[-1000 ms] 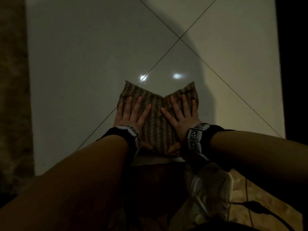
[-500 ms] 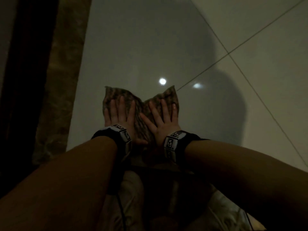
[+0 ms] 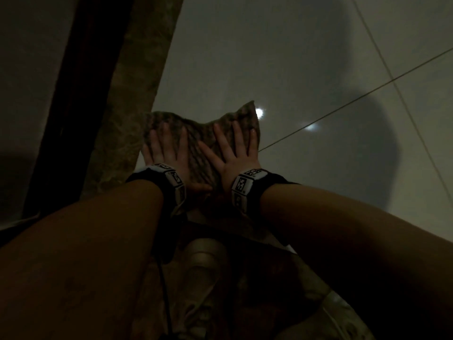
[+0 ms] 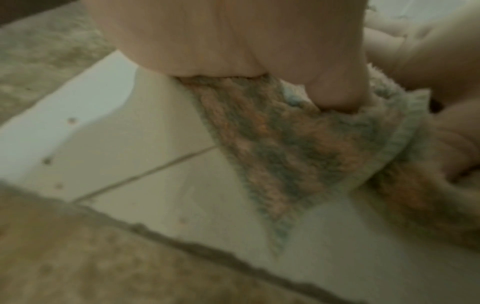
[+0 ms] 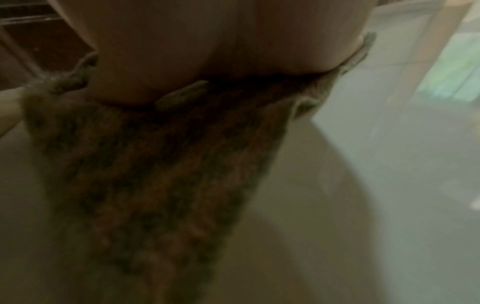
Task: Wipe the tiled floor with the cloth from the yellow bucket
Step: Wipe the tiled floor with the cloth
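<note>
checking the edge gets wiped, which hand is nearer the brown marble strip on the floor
Left. The left hand presses the cloth right beside the brown marble strip; the right hand presses the cloth's far side, over pale tile.

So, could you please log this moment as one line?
wipe | left hand flat on cloth | right hand flat on cloth | cloth beside brown border strip

Striped brown-and-green cloth (image 3: 201, 143) flat on the pale glossy tiled floor (image 3: 282, 57), two far corners peaked.
</note>
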The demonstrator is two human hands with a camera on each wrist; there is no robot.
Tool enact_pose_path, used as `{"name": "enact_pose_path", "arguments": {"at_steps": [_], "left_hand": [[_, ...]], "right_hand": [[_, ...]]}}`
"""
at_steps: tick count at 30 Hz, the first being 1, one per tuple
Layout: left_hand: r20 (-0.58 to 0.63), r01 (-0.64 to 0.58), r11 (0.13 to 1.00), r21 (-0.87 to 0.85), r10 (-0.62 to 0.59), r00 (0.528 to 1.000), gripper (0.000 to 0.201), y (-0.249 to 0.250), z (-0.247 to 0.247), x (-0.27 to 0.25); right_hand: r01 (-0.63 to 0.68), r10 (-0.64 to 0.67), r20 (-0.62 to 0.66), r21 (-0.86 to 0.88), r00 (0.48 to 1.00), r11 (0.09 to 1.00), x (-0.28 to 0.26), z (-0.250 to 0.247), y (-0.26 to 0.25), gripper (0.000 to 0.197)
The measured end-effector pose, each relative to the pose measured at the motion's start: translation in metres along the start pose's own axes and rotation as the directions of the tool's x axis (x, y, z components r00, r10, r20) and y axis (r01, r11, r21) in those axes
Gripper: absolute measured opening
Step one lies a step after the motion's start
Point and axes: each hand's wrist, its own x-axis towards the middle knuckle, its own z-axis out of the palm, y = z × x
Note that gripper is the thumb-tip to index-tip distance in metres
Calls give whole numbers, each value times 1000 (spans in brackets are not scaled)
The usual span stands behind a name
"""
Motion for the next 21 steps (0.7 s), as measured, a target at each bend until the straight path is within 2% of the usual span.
{"name": "enact_pose_path", "arguments": {"at_steps": [8, 12, 16, 21], "left_hand": [[-5, 21, 1000, 0, -21, 1000, 140, 1, -5, 6], [42, 56, 998, 22, -57, 998, 140, 6, -22, 24], [-21, 76, 996, -46, -77, 997, 138, 18, -37, 40], [-114, 44, 996, -73, -53, 992, 135, 31, -57, 66]], "right_hand": [[33, -32, -63, 14, 997, 999, 7, -2, 4, 114], [41, -37, -94, 39, 995, 998, 18, -16, 21, 113], [19, -13, -118, 53, 993, 998, 31, -34, 48, 121], [2, 13, -162, 94, 987, 996, 47, -53, 76, 125]]}}
